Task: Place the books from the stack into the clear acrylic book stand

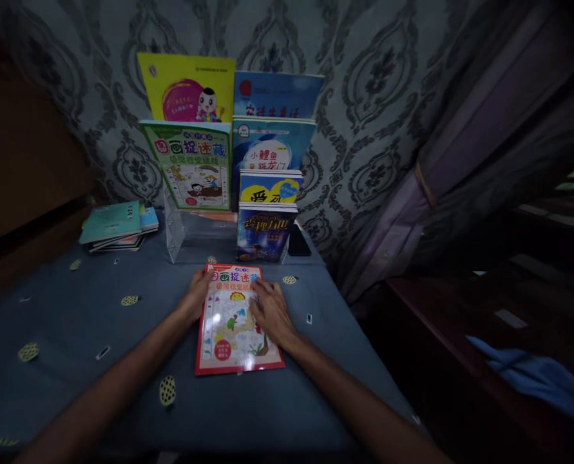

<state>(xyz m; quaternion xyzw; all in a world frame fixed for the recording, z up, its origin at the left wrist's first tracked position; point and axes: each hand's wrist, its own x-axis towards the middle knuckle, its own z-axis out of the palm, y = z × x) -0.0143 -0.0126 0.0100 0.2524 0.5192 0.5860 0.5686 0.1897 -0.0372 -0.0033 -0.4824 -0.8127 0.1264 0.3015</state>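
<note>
A red-bordered children's picture book (238,322) lies face up in front of me, its cover showing a sun, a tree and large Chinese characters. My left hand (197,295) grips its upper left edge. On the upper right side, my right hand (273,308) holds the same book, thumb over the cover and fingers along the edge. Just beyond it stands a clear acrylic book rack (202,248). In its left column are a green-bordered book (194,167) and a yellow book (185,84); several blue and dark books, including a dark purple one (265,235), fill the right column.
A pile of thin books (115,225) lies left of the rack on the patterned blue tablecloth (74,322). A dark phone-like slab (299,241) is right of the rack. Patterned wallpaper (378,71) rises behind, and a tied curtain (407,193) hangs at right. Blue cloth (533,374) lies farther right.
</note>
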